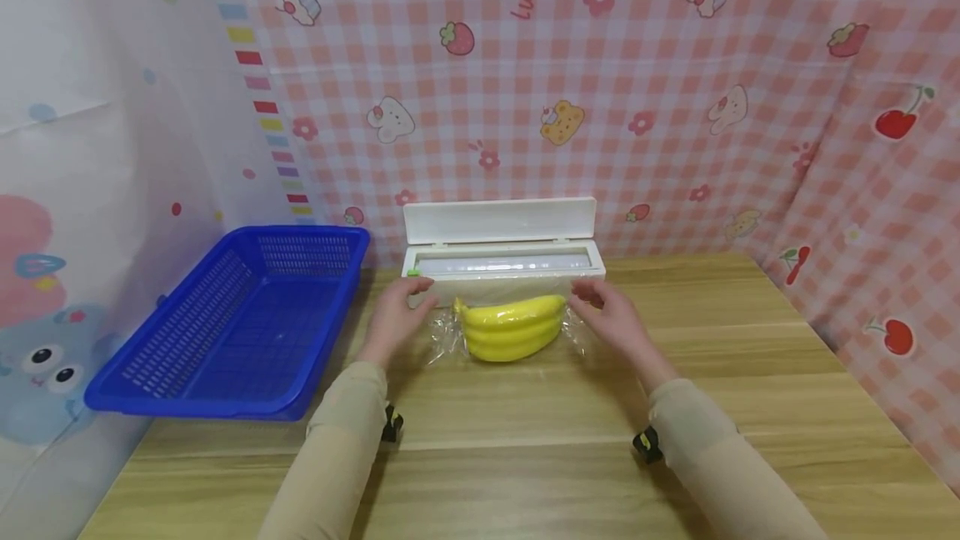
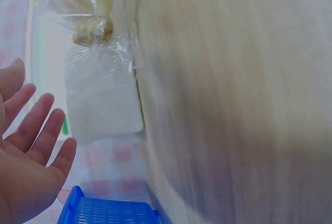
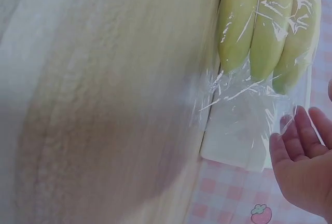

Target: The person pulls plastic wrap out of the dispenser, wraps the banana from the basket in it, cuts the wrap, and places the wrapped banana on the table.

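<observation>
A bunch of yellow bananas (image 1: 512,330) lies on the table, wrapped in clear plastic film (image 1: 447,335) that sticks out crumpled at both ends. Left of the stem end is my left hand (image 1: 399,315), its fingers spread apart and holding nothing in the left wrist view. My right hand (image 1: 611,315) is at the other end, fingers loosely bent. Its fingertips (image 3: 285,123) reach the edge of the film in the right wrist view; whether they touch it I cannot tell. Right behind the bananas stands a white cling film dispenser (image 1: 502,261), its lid (image 1: 500,221) raised.
A blue plastic basket (image 1: 303,386) with slotted sides sits on the left of the wooden table (image 1: 525,457). A small green piece (image 1: 413,272) shows at the dispenser's left end. Pink checked cloth (image 1: 480,73) hangs behind the table and along its right side.
</observation>
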A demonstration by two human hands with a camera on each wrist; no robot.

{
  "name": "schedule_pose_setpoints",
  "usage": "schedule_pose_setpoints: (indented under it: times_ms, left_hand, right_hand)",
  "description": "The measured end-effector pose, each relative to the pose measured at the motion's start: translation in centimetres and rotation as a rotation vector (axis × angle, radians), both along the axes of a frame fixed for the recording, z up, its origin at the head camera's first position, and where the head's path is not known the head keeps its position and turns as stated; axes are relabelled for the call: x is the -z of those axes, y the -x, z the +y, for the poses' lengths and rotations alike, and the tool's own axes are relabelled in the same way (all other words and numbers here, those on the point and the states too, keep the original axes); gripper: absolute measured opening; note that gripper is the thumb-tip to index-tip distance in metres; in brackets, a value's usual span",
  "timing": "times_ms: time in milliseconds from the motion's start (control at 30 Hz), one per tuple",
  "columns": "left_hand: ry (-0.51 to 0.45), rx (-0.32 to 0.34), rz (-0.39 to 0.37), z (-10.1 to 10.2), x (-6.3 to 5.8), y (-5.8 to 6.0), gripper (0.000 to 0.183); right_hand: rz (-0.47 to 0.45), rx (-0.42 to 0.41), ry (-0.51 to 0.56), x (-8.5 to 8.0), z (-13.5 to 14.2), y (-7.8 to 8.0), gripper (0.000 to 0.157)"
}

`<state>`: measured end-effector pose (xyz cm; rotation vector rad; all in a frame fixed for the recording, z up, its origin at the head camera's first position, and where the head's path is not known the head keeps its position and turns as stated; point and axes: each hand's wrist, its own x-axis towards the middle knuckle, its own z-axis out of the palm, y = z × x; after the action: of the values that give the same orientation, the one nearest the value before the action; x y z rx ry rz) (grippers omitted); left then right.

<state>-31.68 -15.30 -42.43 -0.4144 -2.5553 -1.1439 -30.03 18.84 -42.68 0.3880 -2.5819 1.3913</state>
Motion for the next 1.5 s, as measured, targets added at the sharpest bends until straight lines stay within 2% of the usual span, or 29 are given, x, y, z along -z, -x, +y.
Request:
schedule_pose_setpoints:
  times_ms: [267, 400, 733, 900, 1100, 1233, 1500]
  left_hand:
    - [-0.078, -0.067, 0.106, 0.0, -0.8, 0.2, 0.047]
    - [-0.11, -0.089, 0.116, -0.2, -0.7, 0.8, 0.058]
    - [-0.21, -0.138, -0.021, -1.0, -0.1, 2.0, 0.073]
    - [-0.252, -0.149, -0.103, -1.4, 0.5, 2.7, 0.075]
    - [-0.306, -0.162, -0.192, -1.6, 0.9, 3.4, 0.077]
    - [-0.315, -0.144, -0.227, -1.6, 0.8, 3.5, 0.078]
    - [-0.295, -0.126, -0.247, -1.5, 1.2, 4.0, 0.081]
  right_hand:
    - [0.145, -0.011, -0.043, -0.4, -0.7, -0.5, 0.039]
    - [0.218, -0.027, -0.075, -0.6, -1.1, -0.6, 0.041]
    - [0.297, -0.085, -0.108, -1.1, -2.3, -1.2, 0.045]
    - [0.331, -0.091, -0.095, -1.1, -2.9, -1.3, 0.044]
    - [0.329, -0.108, -0.058, -1.0, -4.0, -1.3, 0.046]
    - [0.32, -0.127, -0.046, -0.9, -4.7, -1.4, 0.047]
    - [0.274, -0.131, -0.045, -1.1, -5.7, -1.4, 0.048]
